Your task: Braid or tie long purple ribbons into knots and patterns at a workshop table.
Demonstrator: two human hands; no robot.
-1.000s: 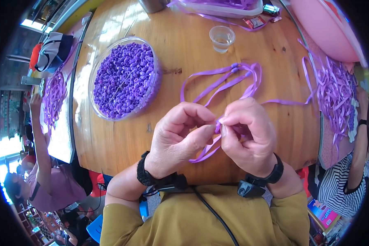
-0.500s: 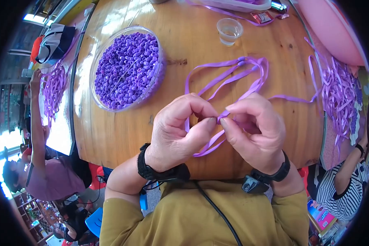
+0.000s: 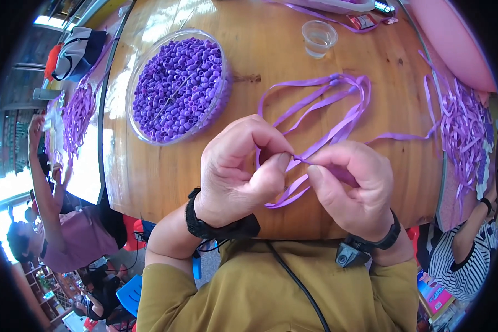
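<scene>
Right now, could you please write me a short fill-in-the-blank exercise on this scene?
1. The beads in the round container are coloured ____.
2. The ribbon is pinched by the person's right hand and ____ hand.
3. In the picture, the clear cup stands to the ____ of the container.

Missing words: purple; left; right.

The brown wooden table (image 3: 171, 177) is glossy; near its left edge, small purple plastic beads (image 3: 187, 99) shine; the flat purple cloth ribbon (image 3: 343, 127) looks smooth.
</scene>
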